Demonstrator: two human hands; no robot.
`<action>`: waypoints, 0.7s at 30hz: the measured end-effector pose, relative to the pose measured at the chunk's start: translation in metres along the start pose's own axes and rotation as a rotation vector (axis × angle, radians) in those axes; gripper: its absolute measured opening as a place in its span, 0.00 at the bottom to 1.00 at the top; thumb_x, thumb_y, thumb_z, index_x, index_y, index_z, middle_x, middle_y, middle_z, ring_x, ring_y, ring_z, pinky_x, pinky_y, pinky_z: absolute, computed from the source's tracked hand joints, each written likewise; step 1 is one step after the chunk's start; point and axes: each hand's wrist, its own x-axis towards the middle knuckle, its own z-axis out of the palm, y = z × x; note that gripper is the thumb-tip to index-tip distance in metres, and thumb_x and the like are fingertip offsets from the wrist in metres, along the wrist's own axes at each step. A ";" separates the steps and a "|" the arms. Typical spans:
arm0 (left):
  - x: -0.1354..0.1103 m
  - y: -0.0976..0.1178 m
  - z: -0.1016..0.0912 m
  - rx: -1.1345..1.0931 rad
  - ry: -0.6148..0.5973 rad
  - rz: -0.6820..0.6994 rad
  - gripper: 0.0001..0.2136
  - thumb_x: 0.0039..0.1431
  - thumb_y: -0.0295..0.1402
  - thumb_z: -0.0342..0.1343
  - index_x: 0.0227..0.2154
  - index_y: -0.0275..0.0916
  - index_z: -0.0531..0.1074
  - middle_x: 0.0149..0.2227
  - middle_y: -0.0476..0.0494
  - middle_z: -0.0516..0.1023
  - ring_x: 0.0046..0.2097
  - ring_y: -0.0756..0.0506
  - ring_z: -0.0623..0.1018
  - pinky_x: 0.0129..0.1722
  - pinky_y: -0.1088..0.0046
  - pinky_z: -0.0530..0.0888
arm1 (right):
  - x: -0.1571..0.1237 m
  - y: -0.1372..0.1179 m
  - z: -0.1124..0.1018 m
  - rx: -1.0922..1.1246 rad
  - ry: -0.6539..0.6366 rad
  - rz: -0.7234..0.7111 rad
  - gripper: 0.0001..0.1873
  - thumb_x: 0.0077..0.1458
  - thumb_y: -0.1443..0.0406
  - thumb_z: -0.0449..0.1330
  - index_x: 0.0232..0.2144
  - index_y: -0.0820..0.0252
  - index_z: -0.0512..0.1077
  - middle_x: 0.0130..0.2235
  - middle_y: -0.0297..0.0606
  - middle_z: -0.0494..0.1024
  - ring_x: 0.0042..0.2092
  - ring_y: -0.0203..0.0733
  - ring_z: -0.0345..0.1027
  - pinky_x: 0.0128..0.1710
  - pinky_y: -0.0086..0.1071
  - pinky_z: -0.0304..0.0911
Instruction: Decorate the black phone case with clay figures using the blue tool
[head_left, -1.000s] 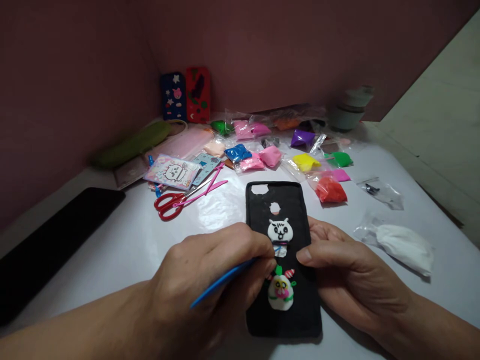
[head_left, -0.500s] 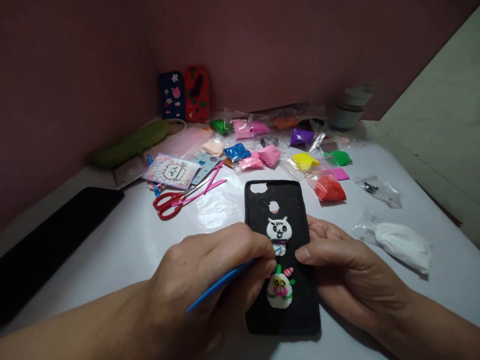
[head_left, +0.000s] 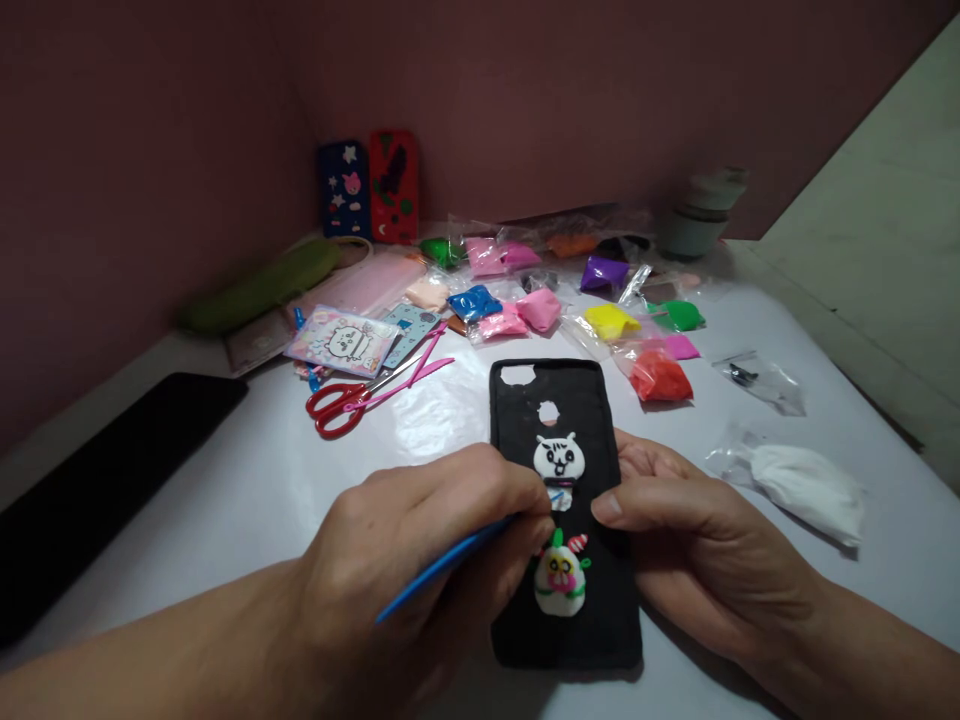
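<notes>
While the printed card (head_left: pixel 341 340) clearly displays a cartoon figure, any lettering on it is too small for me to read on my remote feed. Markings on the light-blue card (head_left: pixel 412 335) beside it are equally illegible to me.

I note several obstructions. The left hand (head_left: pixel 427 545) covers part of the left edge of the black phone case (head_left: pixel 581 515) and the middle of the blue tool (head_left: pixel 442 568). A thin blue end shows over the lower part of the white cat-like figure (head_left: pixel 559 460); I cannot confirm contact. A black flat object (head_left: pixel 120 480) is cut off by the left border, and a container (head_left: pixel 694 225) at the rear right is dim and blurred.

Regarding the grip, I record the left thumb and fingers pinching the blue tool. The right hand (head_left: pixel 705 550) has its thumb laid on the right side of the phone case, other fingers at and partly behind its edge, steadying it.

I locate the phone case at the near centre of the worktop (head_left: pixel 285 500), with an egg-shaped figure (head_left: pixel 560 590) below the cat-like one. Red-handled scissors (head_left: pixel 337 408) lie to its left; a white packet (head_left: pixel 806 488) lies right, beyond the right hand.
</notes>
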 end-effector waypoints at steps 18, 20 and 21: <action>0.000 0.000 0.002 -0.005 0.017 -0.002 0.05 0.57 0.21 0.54 0.30 0.37 0.71 0.24 0.53 0.74 0.22 0.57 0.70 0.18 0.86 0.64 | 0.000 0.001 -0.002 -0.001 -0.016 -0.004 0.19 0.40 0.78 0.58 0.37 0.63 0.75 0.30 0.39 0.79 0.30 0.40 0.72 0.33 0.33 0.67; 0.000 0.000 0.002 -0.004 0.009 0.000 0.05 0.57 0.21 0.53 0.30 0.36 0.71 0.24 0.52 0.74 0.23 0.57 0.70 0.20 0.86 0.65 | 0.000 0.001 -0.002 0.004 -0.017 -0.006 0.19 0.40 0.79 0.58 0.37 0.63 0.75 0.30 0.38 0.79 0.29 0.39 0.72 0.34 0.34 0.68; 0.000 0.000 0.002 -0.002 0.004 0.003 0.05 0.57 0.21 0.53 0.30 0.36 0.71 0.24 0.52 0.73 0.23 0.57 0.70 0.20 0.86 0.65 | 0.000 0.001 -0.002 0.005 -0.013 -0.005 0.19 0.40 0.79 0.58 0.37 0.63 0.75 0.30 0.38 0.79 0.29 0.39 0.72 0.35 0.35 0.68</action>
